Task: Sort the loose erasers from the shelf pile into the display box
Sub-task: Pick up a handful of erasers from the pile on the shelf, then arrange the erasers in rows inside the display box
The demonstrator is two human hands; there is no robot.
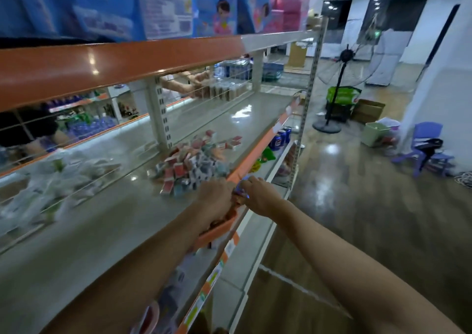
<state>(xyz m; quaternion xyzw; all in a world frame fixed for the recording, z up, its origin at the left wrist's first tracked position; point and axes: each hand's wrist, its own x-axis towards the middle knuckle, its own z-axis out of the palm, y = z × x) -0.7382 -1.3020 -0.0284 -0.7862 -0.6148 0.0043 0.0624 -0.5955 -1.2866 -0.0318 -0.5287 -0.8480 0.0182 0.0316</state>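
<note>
Hands meet at the front lip of the grey shelf (107,221): the left hand (217,197) lies over an orange tray-like box (217,232), presumably the display box, its fingers curled down though I cannot tell whether they clamp anything, while the right hand (258,197) has its fingers bent together around a small bluish item (240,189), probably an eraser, too blurred to be sure. The step in hand looks like placing a piece into the box; the eraser pile (194,160) sits just beyond, hardly reduced, so the next move calls for reaching back to it and picking one loose eraser cleanly
</note>
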